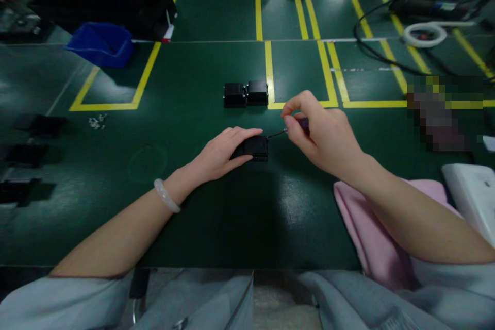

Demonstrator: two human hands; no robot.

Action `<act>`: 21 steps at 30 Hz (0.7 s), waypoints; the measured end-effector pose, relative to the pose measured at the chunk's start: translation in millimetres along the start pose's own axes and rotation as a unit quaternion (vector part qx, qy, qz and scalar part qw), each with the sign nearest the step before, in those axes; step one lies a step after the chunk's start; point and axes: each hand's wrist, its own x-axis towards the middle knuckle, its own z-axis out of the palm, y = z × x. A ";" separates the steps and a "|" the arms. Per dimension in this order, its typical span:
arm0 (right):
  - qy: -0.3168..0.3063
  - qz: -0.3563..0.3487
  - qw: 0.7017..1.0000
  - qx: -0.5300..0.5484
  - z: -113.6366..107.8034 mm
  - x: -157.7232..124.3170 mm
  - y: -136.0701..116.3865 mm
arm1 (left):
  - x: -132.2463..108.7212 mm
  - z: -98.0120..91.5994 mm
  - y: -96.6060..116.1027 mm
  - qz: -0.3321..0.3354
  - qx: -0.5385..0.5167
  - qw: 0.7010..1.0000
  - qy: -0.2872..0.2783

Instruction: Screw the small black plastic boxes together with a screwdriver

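Green tabletop [235, 216]: is lying open nearside of left hand [224, 152]; two black boxes [257, 93]: are obstructing its far side.

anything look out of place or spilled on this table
Mildly: small metal pieces, probably screws, lie scattered on the green tabletop left of the left hand, though they may be deliberately set out. The blue bin also overlaps a yellow outline instead of sitting inside it. Nothing looks clearly damaged.
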 end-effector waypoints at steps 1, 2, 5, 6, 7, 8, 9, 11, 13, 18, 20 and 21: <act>0.003 -0.001 1.000 0.002 0.5 -0.1 0.4 | -0.1 0.2 -0.2 -0.001 0.001 1.000 -0.002; 0.008 -0.003 1.000 0.004 1.0 -0.2 1.0 | -0.1 0.5 -0.6 -0.001 0.001 1.000 -0.003; 0.024 -0.014 1.000 0.004 2.1 -0.3 3.3 | -0.2 1.0 -1.9 -0.003 -0.001 1.000 -0.010; 0.029 -0.015 0.999 0.002 2.3 -0.2 3.9 | -0.1 1.0 -2.3 -0.003 -0.002 1.000 -0.011; 0.032 -0.014 0.999 -0.002 2.3 0.0 4.4 | -0.1 1.0 -2.6 -0.003 -0.003 1.000 -0.012; 0.033 -0.010 0.999 -0.005 2.3 0.1 4.5 | 0.0 0.9 -2.8 -0.003 -0.004 1.000 -0.012; 0.031 -0.006 0.999 -0.007 2.3 0.3 4.4 | 0.0 0.8 -3.0 -0.002 -0.004 1.000 -0.012; 0.023 -0.002 1.000 -0.007 2.3 0.7 3.7 | 0.0 0.7 -3.3 -0.002 -0.004 1.000 -0.012; 0.017 -0.007 1.000 -0.009 2.5 0.9 2.7 | -0.1 0.6 -3.4 -0.002 -0.005 1.000 -0.012; 0.012 -0.023 0.999 -0.022 1.3 1.3 0.5 | -0.3 0.8 -3.6 -0.005 -0.004 1.000 -0.011; 0.003 -0.025 0.999 -0.036 -0.1 1.3 -0.4 | -0.1 0.8 -3.4 -0.004 -0.003 1.000 -0.012; -0.001 -0.026 0.999 -0.043 -0.9 1.3 -1.0 | 0.1 0.7 -3.2 -0.003 -0.002 1.000 -0.012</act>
